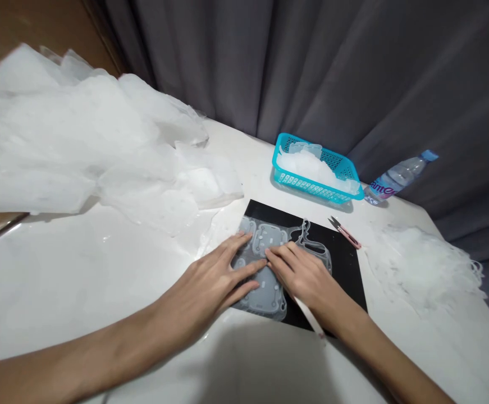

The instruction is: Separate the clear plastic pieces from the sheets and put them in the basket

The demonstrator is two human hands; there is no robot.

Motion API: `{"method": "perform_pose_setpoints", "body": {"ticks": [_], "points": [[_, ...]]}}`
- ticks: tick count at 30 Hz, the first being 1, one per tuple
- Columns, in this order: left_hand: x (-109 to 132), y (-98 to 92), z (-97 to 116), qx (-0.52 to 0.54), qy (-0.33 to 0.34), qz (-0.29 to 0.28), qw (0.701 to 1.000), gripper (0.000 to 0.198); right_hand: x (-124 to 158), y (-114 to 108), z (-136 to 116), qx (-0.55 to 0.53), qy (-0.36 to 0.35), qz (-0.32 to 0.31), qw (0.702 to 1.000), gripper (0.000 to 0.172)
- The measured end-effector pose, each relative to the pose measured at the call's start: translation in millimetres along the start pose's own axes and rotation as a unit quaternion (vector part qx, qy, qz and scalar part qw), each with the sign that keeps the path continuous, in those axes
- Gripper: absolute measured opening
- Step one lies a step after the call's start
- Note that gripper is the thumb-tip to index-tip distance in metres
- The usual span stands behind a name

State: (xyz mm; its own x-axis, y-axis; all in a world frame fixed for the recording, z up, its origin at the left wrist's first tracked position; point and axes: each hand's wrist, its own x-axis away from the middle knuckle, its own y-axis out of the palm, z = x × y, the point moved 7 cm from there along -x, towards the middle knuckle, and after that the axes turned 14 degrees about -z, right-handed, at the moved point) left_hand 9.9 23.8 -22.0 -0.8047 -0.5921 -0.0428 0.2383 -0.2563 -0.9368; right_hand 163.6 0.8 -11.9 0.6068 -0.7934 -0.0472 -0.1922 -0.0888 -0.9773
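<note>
A translucent silicone-like sheet (265, 289) with rounded moulded shapes lies on a black mat (347, 269). My left hand (223, 266) rests over its left side, fingers spread and pressing on it. Closed around a slim, pale, flat-handled tool (310, 318) is my right hand (301, 272), its fingertips against the sheet close to my left index finger. The tool's working end is hidden under my fingers, so its exact kind does not show. Loose cut-away strips (314, 244) curl at the sheet's upper right, still near its edge.
A big heap of translucent sheets (101, 123) covers the left back of the white table. Behind the mat stands a turquoise basket (303, 188) holding translucent pieces. A water bottle (400, 175), pink-handled snips (345, 233) and a pile of trimmed scraps (429, 269) are at the right.
</note>
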Motion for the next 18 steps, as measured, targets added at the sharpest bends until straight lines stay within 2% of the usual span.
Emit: {"method": "perform_pose_setpoints", "body": {"ticks": [2, 3, 5, 6, 7, 8, 10, 12, 15, 18], "points": [[2.8, 6.2, -3.1, 0.026, -0.006, -0.012, 1.0, 0.043, -3.8, -20.9, 21.2, -0.023, 0.027, 0.086, 0.996, 0.029], [4.8, 9.4, -4.4, 0.042, -0.005, -0.018, 0.999, 0.045, -2.9, -41.3, 41.5, -0.039, 0.064, 0.164, 0.984, 0.026], [9.0, 13.8, -5.6, 0.069, 0.006, -0.029, 0.997, 0.048, 0.2, -82.5, 87.8, -0.035, 0.137, 0.252, 0.957, 0.032], [10.6, 14.2, -5.7, 0.076, 0.012, -0.031, 0.997, 0.049, 6.7, -104.9, 110.8, -0.027, 0.18, 0.298, 0.937, 0.033], [11.3, 12.9, -5.8, 0.078, 0.017, -0.029, 0.996, 0.048, 21.6, -128.0, 131.7, -0.01, 0.25, 0.37, 0.895, 0.03], [10.9, 10.7, -5.9, 0.075, 0.019, -0.029, 0.997, 0.047, 33.4, -144.2, 145.8, -0.005, 0.294, 0.397, 0.869, 0.027], [5.9, 3.2, -6.4, 0.065, 0.02, -0.034, 0.997, 0.042, 46.1, -158.7, 152.5, -0.043, 0.299, 0.373, 0.877, 0.02], [-4.0, -8.7, -9.0, 0.064, 0.006, -0.034, 0.997, 0.04, 55.6, -152.9, 136.7, -0.116, 0.285, 0.344, 0.887, 0.016], [-24.5, -26.8, -19.7, 0.15, -0.044, -0.034, 0.987, 0.043, 47.5, -118.8, 91.9, -0.234, 0.233, 0.254, 0.909, 0.015], [-45.3, -29.9, -24.2, 0.34, -0.035, -0.077, 0.937, 0.048, 24.2, -85.3, 55.2, -0.363, 0.169, 0.149, 0.904, 0.018]]}}
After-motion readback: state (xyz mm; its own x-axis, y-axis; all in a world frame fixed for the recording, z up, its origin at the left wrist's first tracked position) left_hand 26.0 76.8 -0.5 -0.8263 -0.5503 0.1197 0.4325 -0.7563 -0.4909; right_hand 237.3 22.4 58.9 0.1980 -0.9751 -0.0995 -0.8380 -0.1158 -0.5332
